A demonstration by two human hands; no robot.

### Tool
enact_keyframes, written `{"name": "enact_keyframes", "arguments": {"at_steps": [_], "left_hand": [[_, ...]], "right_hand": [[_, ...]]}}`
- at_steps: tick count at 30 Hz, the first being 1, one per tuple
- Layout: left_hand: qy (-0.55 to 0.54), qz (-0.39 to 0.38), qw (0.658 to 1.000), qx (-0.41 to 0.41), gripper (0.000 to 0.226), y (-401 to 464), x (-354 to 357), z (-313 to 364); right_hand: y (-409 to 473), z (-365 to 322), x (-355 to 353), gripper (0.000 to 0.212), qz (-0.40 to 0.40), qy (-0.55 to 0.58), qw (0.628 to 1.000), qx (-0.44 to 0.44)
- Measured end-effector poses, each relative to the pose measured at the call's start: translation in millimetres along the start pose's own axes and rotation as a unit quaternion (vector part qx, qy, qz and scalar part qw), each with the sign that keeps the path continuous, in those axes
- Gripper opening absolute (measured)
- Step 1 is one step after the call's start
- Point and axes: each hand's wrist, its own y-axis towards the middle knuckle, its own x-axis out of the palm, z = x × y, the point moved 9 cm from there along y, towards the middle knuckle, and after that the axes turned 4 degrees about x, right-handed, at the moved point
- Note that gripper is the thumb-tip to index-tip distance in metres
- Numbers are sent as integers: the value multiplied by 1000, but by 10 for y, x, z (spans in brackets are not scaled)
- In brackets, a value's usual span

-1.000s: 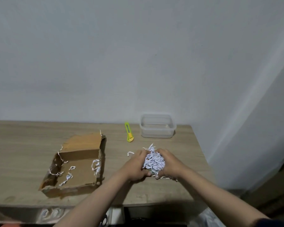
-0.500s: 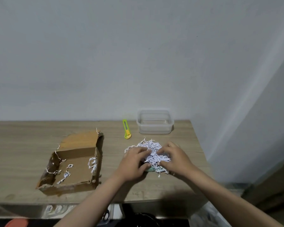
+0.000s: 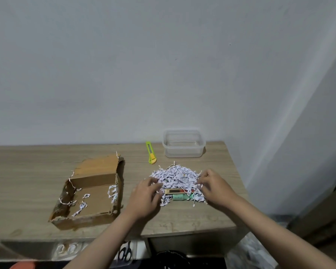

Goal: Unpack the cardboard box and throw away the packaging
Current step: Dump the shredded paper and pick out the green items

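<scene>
An open, torn cardboard box [image 3: 89,193] lies on the wooden table [image 3: 27,171] at the left, with a few paper shreds inside. To its right a heap of white shredded paper [image 3: 175,177] rests on the table. Two small items poke out at the heap's near edge: a tan and red stick [image 3: 176,190] and a green cylinder [image 3: 179,197]. My left hand [image 3: 145,197] touches the heap's left side with fingers spread. My right hand [image 3: 213,186] pinches shreds at the heap's right side.
A yellow-green utility knife [image 3: 150,153] and a clear plastic container [image 3: 183,143] sit behind the heap near the wall. The table's right edge is close to my right hand. Scissors [image 3: 125,253] and a dark round bin [image 3: 171,259] show below the table front.
The shredded paper was held bunched between both hands above the table; now it lies spread on the table, my hands have moved apart, and two items show beneath it.
</scene>
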Motion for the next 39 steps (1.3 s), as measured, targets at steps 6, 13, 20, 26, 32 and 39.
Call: {"name": "enact_keyframes", "arguments": {"at_steps": [6,13,20,26,32,39], "left_hand": [[1,14,999,46,59,-94,-6,187],[42,-76,996,22,66,-170,208,166],[77,-89,993,16,79,-324,309,-23],[46,-76,996,0,81,-368,341,-85],[39,-68,997,-4,77,-358,334,-111],[33,-64,997,-1,78,-348,320,-118]], "right_hand": [[5,-216,-181,21,42,32,999,8],[6,-473,77,28,-29,-20,999,16],[-58,-686,18,19,54,-68,996,-27],[41,-1012,453,28,-28,-163,981,-99],[59,-1100,428,15,33,-148,981,-124],[-161,-1020,-53,13,60,6,994,-91]]}}
